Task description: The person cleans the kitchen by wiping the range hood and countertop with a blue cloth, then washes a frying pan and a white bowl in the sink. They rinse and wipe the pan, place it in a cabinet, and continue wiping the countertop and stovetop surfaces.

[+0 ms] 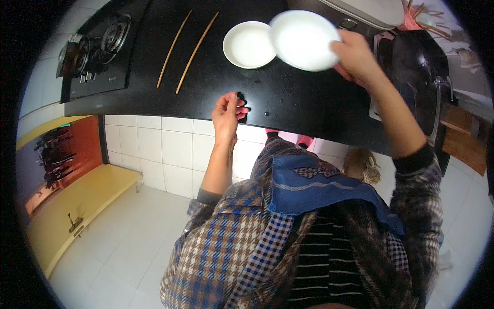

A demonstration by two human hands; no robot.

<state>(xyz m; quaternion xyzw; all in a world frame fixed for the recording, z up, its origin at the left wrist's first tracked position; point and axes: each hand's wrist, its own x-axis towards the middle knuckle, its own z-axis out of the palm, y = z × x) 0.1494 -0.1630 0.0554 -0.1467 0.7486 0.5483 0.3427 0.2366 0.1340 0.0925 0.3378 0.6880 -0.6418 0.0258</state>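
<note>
My right hand (355, 58) grips the right rim of a white plate or shallow bowl (305, 40), which is slightly blurred. Partly behind its left edge, a second white bowl (247, 45) rests on the black countertop (293, 92). To the left lie two wooden chopsticks (173, 48) (197, 52), apart and roughly parallel. My left hand (230, 108) is over the counter's front edge, fingers curled with the thumb near the index finger; whether something small is between them cannot be told.
A gas stove (104, 50) stands at the far left, with an open yellow cabinet door (88, 208) below. A black sink (413, 77) with a faucet is at the right. A pale appliance or container (370, 9) stands at the back. A brown round object (357, 164) is on the floor.
</note>
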